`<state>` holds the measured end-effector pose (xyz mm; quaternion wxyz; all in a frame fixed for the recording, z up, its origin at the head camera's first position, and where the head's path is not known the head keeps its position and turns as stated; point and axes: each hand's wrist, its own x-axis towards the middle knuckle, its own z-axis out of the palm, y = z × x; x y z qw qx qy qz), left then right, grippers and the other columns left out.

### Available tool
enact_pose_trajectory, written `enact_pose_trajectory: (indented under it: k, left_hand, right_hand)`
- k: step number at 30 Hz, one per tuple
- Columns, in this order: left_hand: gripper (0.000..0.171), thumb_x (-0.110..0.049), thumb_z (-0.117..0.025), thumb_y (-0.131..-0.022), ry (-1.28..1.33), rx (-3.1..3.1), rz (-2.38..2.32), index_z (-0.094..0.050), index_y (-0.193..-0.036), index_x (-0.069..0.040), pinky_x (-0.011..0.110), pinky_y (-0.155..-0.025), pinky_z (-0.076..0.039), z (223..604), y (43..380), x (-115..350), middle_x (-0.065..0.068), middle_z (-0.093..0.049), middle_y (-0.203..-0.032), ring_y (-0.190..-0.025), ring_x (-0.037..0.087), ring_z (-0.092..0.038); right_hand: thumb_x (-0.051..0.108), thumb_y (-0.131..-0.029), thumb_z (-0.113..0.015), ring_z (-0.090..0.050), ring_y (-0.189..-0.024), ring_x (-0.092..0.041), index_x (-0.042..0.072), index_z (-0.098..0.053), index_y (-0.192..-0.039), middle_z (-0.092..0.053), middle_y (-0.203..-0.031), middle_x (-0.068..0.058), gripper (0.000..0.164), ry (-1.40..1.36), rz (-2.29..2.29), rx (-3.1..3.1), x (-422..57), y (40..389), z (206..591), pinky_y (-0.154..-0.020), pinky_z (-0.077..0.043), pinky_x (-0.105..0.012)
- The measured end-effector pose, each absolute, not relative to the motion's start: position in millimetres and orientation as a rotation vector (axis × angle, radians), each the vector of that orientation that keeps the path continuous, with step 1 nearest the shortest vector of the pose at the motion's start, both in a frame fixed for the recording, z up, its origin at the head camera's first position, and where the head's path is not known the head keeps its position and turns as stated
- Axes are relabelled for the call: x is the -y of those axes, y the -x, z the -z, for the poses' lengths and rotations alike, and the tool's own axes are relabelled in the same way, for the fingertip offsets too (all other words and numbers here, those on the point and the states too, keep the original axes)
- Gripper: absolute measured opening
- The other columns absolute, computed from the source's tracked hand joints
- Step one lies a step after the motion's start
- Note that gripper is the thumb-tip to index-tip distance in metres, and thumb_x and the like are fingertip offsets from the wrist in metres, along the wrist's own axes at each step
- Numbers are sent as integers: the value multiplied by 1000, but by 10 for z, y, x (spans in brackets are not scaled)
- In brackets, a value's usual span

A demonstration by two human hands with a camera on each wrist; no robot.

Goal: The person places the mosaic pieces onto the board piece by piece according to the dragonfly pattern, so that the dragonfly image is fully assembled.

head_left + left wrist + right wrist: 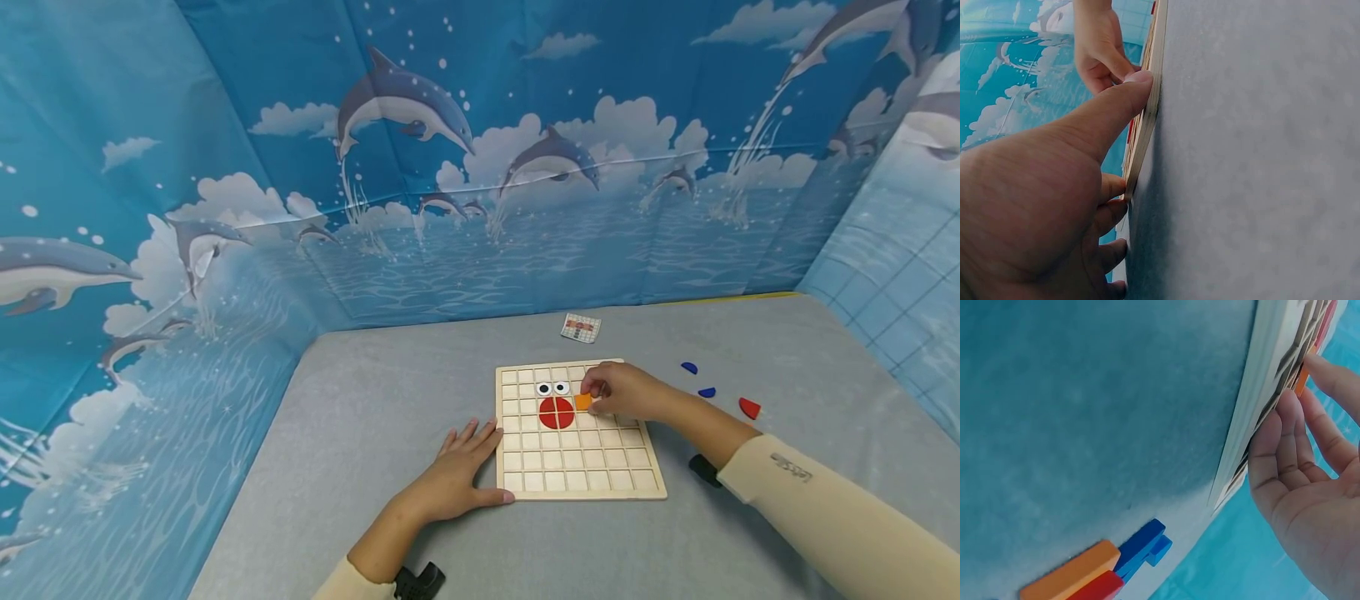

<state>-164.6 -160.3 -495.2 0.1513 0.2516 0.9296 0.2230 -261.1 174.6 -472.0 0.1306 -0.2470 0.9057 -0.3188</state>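
Observation:
A square wooden grid board [576, 459] lies on the table, with two white eye pieces [552, 388] and a red disc of quarter pieces [557, 412] in its cells. Just right of the red disc, my right hand [626, 392] pinches an orange square piece [582, 402] between thumb and fingers. That orange piece [1302, 380] is seen nearly edge-on in the right wrist view, low over the grid. My left hand [453, 479] rests along the board's left side, fingers spread and thumb [1139, 77] at the near left corner.
Right of the board lie two blue half-round pieces [689, 367] and a red quarter piece [750, 408]. The right wrist view also has an orange block [1072, 574] beside them. A small printed pattern card [581, 327] lies behind the board. A dolphin-printed curtain [465, 258] borders the grey table.

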Motion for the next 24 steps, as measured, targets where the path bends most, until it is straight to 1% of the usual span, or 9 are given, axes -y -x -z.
enact_pose_trajectory:
  k: [9, 13, 19, 24]
  left_hand:
    - [98, -62, -69, -87, -724, -2667, -638, -22, -163, -22, 61, -126, -8, 4956, 1651, 1601, -1, -18, -170, -160, 29, -7]
    - [97, -62, -69, -87, -724, -2668, -635, -23, -163, -22, 61, -126, -8, 4962, 1653, 1603, -2, -18, -171, -160, 29, -7]
    - [97, -62, -69, -87, -723, -2669, -625, -23, -163, -23, 60, -126, -8, 4975, 1658, 1606, -3, -17, -171, -160, 28, -7]
    - [97, -62, -69, -88, -726, -2669, -624, -23, -163, -22, 60, -126, -8, 4979, 1659, 1608, -3, -17, -171, -160, 28, -7]
  right_hand:
    - [10, -86, -78, -50, -82, -14, 11, -69, -100, -58, -89, -2, 17, 670, 890, -2642, -1736, 2616, 4746, -71, -45, -26]
    - [10, -87, -78, -50, -82, -14, 11, -69, -101, -59, -90, -2, 17, 665, 908, -2637, -1748, 2607, 4748, -71, -45, -27]
    - [10, -89, -75, -54, -81, -13, 7, -70, -107, -63, -91, -1, 19, 666, 1016, -2623, -1811, 2582, 4729, -72, -49, -24]
    - [11, -92, -72, -57, -81, -14, 5, -69, -114, -66, -96, -4, 23, 627, 1119, -2594, -1913, 2581, 4667, -70, -51, -25]
